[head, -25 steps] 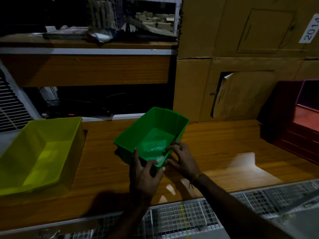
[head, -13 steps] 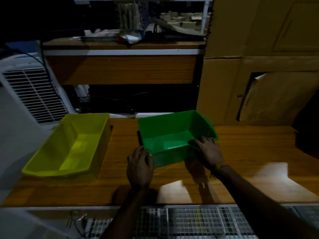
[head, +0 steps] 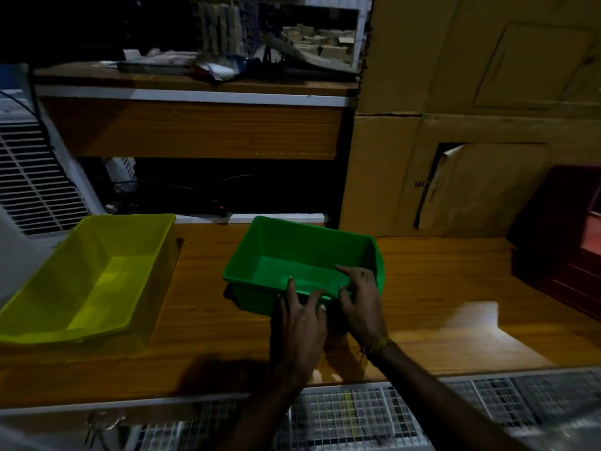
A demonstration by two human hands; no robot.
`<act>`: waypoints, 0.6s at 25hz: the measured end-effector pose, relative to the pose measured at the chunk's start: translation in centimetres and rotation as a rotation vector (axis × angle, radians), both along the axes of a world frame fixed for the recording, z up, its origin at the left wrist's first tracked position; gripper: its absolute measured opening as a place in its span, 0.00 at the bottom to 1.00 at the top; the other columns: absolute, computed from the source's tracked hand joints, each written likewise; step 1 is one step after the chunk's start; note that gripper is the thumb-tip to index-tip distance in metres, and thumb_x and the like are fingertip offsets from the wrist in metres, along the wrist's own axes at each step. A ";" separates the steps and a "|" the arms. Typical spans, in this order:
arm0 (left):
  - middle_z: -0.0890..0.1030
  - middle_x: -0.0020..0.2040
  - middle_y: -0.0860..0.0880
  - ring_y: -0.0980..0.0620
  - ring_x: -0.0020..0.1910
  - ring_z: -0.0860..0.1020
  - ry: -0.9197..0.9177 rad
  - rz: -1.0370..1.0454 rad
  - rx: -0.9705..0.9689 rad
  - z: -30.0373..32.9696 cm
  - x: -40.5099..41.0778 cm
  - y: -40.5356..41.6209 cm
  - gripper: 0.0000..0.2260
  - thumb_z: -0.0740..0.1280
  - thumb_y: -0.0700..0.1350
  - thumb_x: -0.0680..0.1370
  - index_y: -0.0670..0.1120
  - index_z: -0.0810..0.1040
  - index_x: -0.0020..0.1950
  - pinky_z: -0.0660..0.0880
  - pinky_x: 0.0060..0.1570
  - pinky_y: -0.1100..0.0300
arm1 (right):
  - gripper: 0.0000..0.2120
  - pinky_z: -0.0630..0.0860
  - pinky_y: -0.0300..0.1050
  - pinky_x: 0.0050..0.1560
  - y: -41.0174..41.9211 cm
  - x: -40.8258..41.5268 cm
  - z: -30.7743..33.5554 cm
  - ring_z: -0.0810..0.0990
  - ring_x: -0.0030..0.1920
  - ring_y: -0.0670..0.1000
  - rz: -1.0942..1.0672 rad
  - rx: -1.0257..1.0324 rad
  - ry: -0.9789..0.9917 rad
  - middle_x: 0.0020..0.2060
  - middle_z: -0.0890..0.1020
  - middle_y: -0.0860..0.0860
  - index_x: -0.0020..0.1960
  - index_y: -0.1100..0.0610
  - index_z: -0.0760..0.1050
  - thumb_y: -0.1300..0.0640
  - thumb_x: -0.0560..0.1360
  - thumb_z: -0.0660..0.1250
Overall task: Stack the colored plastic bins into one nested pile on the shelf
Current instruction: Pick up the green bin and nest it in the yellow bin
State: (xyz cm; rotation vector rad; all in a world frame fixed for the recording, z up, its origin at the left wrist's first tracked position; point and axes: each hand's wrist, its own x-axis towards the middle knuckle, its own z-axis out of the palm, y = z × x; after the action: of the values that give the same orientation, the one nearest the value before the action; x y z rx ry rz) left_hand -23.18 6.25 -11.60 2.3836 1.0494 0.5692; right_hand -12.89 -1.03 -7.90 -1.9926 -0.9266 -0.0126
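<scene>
A green plastic bin (head: 292, 255) stands on the wooden shelf (head: 439, 288) near its middle, turned a little askew. Both hands are on its near rim. My left hand (head: 300, 323) has its thumb over the rim and its fingers on the front wall. Beside it, my right hand (head: 359, 299) grips the near right corner, fingers reaching inside the bin. A larger yellow bin (head: 87, 278) sits empty at the shelf's left end, apart from the green one. A dark red bin (head: 566, 242) shows at the right edge, partly cut off.
Cardboard boxes (head: 471, 125) rise behind the shelf on the right. A second wooden shelf (head: 195, 125) with clutter hangs above the dark gap at the back. A white grille (head: 29, 180) stands at the left. Wire mesh (head: 357, 415) runs below the shelf's front edge.
My hands have come closer together on the green bin's near rim, and the bin has turned and shifted slightly to the right. The view swung back rightward.
</scene>
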 end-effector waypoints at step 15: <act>0.75 0.62 0.48 0.45 0.60 0.75 -0.206 0.106 -0.055 2.7 -3.6 6.2 0.17 0.64 0.33 0.71 0.52 0.81 0.51 0.76 0.52 0.55 | 0.18 0.61 0.59 0.73 -0.1 1.4 0.8 0.60 0.74 0.58 0.020 -0.461 -0.328 0.74 0.62 0.56 0.67 0.48 0.70 0.48 0.78 0.61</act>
State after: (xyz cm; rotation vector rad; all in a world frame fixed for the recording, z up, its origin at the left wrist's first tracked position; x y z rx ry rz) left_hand -26.82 12.49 -8.92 2.1782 1.0892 0.7945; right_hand -11.44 -1.10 -7.10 -2.4542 -1.2449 -0.1282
